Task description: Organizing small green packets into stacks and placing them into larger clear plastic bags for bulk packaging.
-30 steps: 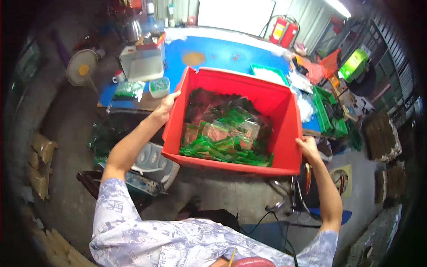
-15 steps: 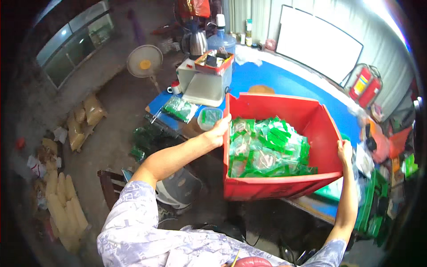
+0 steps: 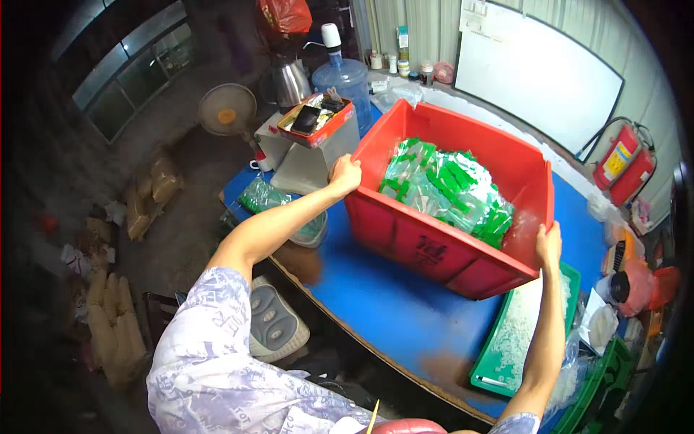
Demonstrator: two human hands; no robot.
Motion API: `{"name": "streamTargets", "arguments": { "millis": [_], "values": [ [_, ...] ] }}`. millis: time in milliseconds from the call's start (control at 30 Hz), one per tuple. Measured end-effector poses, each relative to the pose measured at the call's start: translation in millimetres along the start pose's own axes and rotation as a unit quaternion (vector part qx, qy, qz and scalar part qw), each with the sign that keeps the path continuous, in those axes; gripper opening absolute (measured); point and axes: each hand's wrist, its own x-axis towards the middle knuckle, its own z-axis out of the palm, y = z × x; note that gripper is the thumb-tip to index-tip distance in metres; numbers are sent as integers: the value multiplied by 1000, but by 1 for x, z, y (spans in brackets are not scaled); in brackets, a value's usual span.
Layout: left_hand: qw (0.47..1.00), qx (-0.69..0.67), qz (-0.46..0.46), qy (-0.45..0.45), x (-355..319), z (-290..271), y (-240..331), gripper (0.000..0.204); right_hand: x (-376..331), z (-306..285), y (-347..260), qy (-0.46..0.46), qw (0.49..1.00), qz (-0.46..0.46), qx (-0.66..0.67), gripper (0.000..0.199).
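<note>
A large red plastic bin is between my hands, over the blue tabletop. It tilts, and its right front corner hangs lower. Whether its far side rests on the table cannot be seen. Inside lies a heap of clear packets with green edges. My left hand is closed on the bin's left end at the rim. At the opposite end my right hand grips the rim, its fingers partly hidden. Below my right forearm lies a green tray holding small clear pieces.
Back left are a tin of small items, a water bottle with a pump and a steel kettle. Green packets and a plastic tub sit by my left forearm. A fire extinguisher hangs right of the whiteboard.
Both hands have carried the red bin farther forward over the table. Its near side now shows, and the green tray beneath my right arm has come into fuller view.
</note>
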Motion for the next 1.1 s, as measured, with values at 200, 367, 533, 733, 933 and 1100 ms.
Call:
{"name": "streamTargets", "arguments": {
  "millis": [200,367,533,733,933,1100],
  "values": [
    [995,-99,-9,3,56,38,22,34,74,18,-11,3,998,26,-59,44],
    [996,-90,-13,9,138,79,44,34,124,39,-21,5,997,60,-51,44],
    [991,-132,-20,-18,225,121,74,34,181,51,-30,24,992,93,-85,42],
    [995,-83,49,37,304,152,100,35,243,63,-38,86,990,62,-95,44],
    [977,-117,171,52,282,135,76,33,211,71,-26,164,976,13,-139,43],
    [972,-121,149,135,224,99,0,41,106,81,-73,256,966,-8,-23,41]
  ]
}}
